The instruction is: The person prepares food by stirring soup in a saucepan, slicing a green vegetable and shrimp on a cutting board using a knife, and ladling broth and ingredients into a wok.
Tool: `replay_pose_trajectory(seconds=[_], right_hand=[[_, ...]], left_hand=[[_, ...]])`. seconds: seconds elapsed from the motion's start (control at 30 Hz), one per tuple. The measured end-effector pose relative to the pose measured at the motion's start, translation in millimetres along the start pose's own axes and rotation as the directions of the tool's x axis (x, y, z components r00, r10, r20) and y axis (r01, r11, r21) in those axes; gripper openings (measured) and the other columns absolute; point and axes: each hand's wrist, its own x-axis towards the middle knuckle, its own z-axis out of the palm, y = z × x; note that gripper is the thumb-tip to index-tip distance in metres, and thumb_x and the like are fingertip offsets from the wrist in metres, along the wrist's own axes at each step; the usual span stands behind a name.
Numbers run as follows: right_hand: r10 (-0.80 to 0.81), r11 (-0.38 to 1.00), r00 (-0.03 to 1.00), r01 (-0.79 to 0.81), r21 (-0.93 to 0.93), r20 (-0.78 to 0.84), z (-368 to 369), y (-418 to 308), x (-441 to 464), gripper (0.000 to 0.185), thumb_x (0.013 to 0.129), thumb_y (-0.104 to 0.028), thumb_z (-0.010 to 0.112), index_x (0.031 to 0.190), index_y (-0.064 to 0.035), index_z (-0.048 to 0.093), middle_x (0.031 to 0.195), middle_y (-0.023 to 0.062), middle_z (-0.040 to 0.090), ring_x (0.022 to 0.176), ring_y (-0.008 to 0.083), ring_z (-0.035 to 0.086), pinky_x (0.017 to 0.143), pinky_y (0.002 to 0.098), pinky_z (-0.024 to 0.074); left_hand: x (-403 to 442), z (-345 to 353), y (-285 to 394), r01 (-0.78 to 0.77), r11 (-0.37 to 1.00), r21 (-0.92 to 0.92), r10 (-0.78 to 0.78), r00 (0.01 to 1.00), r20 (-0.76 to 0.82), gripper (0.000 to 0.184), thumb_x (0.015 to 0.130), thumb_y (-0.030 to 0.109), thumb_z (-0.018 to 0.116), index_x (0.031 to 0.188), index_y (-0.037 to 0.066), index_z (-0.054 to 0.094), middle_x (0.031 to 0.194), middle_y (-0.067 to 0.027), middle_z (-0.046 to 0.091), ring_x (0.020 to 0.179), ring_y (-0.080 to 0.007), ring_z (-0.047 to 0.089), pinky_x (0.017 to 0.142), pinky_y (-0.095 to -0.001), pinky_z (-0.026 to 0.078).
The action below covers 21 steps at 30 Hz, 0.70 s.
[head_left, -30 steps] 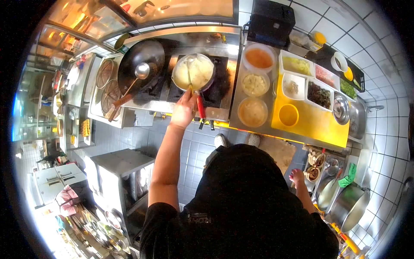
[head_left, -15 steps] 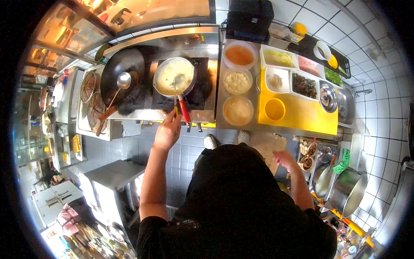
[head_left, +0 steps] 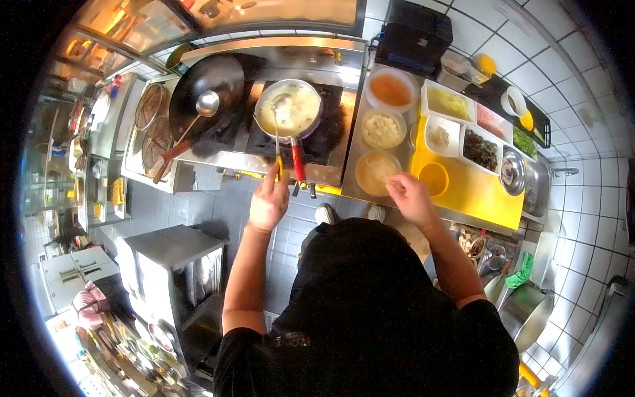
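Observation:
On the stove sits a white pan with a red handle, holding a pale, soupy food with lumps. My left hand grips the yellow handle of a spoon, whose bowl rests in that food. The red pan handle lies just right of this hand, apart from it. Over the near right edge of a round tub of light-orange contents is my right hand, fingers curled together; whether they pinch anything is too small to tell. A yellow cup stands close beside it.
A black wok with a ladle in it is left of the pan. More tubs and white containers of ingredients line the counter around a yellow board. A steel lid lies at right.
My right hand has come up and forward from beside my body to the tub. The left hand still holds the spoon, its bowl shifted within the pan. The whole view has turned slightly.

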Motion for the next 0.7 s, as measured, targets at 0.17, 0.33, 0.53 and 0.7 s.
replay_pose_trajectory(seconds=[0.17,0.33,0.53,0.7], right_hand=[[0.025,0.949,0.945,-0.125,0.290,0.325,67,-10,16,0.039,0.093,-0.026,0.067,0.121,0.0012,0.061,0.101,0.0140,0.070,0.081,0.0197,0.070,0.070,0.0317,0.0554],[0.270,0.747,0.732,-0.569,0.344,0.625,153,-22,65,0.047,0.095,-0.032,0.064,0.128,0.0004,0.056,0.101,0.0098,0.068,0.079,0.0155,0.065,0.066,0.0286,0.0540],[0.277,0.365,0.683,-0.726,0.583,0.676,221,-38,110,0.020,0.096,-0.024,0.063,0.105,-0.0067,0.060,0.092,0.0040,0.063,0.082,0.0136,0.061,0.068,0.0318,0.0536],[0.343,0.544,0.738,-0.661,0.517,0.582,219,-31,104,0.027,0.095,-0.021,0.063,0.114,-0.0017,0.061,0.092,0.0068,0.066,0.079,0.0162,0.062,0.064,0.0304,0.0523]], left_hand=[[-66,59,-27,-0.030,1.000,0.000,0.030,0.996,0.078,0.039,0.079,0.004,0.068,0.117,0.005,0.061,0.130,-0.0271,0.052,0.102,-0.0415,0.065,0.081,-0.0421,0.058],[-64,48,-18,-0.067,0.996,-0.050,0.068,0.998,0.012,0.042,0.080,0.005,0.068,0.120,0.005,0.057,0.130,-0.0284,0.050,0.106,-0.0431,0.063,0.083,-0.0431,0.057],[-80,65,-30,-0.117,0.991,-0.068,0.122,0.991,0.063,0.038,0.080,0.005,0.068,0.117,0.006,0.058,0.132,-0.0285,0.050,0.106,-0.0453,0.062,0.084,-0.0453,0.057],[-86,50,-26,-0.093,0.990,-0.103,0.095,0.995,0.018,0.038,0.080,0.005,0.067,0.117,0.007,0.059,0.133,-0.0300,0.048,0.107,-0.0445,0.061,0.085,-0.0452,0.057]])
